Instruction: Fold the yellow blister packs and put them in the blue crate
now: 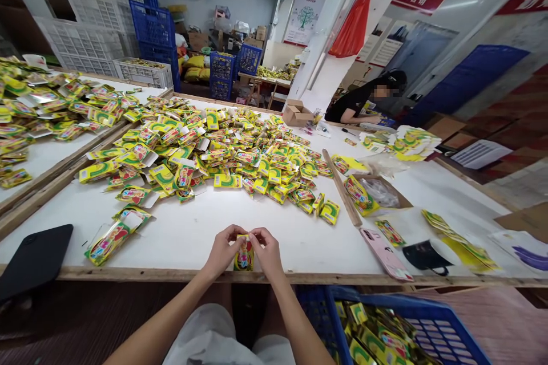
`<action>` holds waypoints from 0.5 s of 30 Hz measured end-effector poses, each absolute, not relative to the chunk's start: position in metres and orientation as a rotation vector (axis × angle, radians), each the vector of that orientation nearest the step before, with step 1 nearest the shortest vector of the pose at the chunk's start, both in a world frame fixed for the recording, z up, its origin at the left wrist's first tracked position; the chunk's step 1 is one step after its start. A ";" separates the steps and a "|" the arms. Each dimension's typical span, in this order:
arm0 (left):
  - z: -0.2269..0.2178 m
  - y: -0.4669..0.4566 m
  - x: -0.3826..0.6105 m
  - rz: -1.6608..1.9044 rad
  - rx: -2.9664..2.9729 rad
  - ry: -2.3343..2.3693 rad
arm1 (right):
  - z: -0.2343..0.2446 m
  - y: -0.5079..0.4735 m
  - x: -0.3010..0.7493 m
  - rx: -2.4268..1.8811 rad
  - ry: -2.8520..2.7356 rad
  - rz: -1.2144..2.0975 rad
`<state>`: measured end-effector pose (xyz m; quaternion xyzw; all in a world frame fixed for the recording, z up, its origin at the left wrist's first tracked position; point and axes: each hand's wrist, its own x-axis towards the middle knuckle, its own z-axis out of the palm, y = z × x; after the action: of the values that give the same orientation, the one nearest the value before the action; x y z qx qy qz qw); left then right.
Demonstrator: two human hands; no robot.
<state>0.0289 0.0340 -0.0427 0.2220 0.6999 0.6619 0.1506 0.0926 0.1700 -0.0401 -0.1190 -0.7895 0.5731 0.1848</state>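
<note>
Close to the table's front edge, a small yellow-green printed box (244, 255) stands between my two hands. My left hand (226, 248) pinches its upper left corner, and my right hand (265, 245) pinches the upper right; the fingertips cover its top end. Beyond the hands spreads a big heap of similar small boxes (222, 148), some with white flaps sticking out. To the left of my hands, a longer box (111, 239) lies near the front edge with another open-ended one behind it.
A blue basket (411, 302) full of boxes sits below the table at right. A pink phone (385, 254), a dark mug (426, 255) and a wooden strip (341, 188) lie right; a black phone (36, 259) lies left. Another person (362, 100) leans over the far right side.
</note>
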 end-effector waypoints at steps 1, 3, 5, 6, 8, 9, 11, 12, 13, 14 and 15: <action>-0.043 0.036 0.029 1.916 0.608 2.014 | -0.039 0.170 0.090 -0.351 -2.237 1.604; -0.044 0.039 0.027 1.937 0.545 2.013 | -0.036 0.171 0.087 -0.365 -2.259 1.596; -0.047 0.041 0.024 1.941 0.519 2.005 | -0.035 0.173 0.086 -0.363 -2.275 1.588; -0.049 0.040 0.024 1.937 0.527 1.990 | -0.035 0.174 0.087 -0.358 -2.280 1.586; -0.053 0.038 0.023 1.928 0.554 1.932 | -0.038 0.174 0.090 -0.341 -2.274 1.607; -0.055 0.036 0.024 1.925 0.564 1.891 | -0.041 0.173 0.092 -0.326 -2.263 1.633; -0.058 0.032 0.026 1.912 0.580 1.830 | -0.045 0.167 0.095 -0.294 -2.227 1.698; -0.057 0.030 0.026 1.896 0.601 1.823 | -0.047 0.165 0.096 -0.284 -2.212 1.719; -0.057 0.028 0.025 1.867 0.643 1.837 | -0.046 0.162 0.098 -0.276 -2.210 1.721; -0.055 0.027 0.023 1.830 0.702 1.870 | -0.044 0.162 0.100 -0.273 -2.216 1.697; -0.053 0.027 0.018 1.790 0.770 1.918 | -0.039 0.165 0.105 -0.281 -2.230 1.639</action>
<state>0.0181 0.0269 -0.0531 0.2757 0.6869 0.6413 0.2023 0.1052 0.1649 -0.0395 -0.0994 -0.7887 0.5797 0.1790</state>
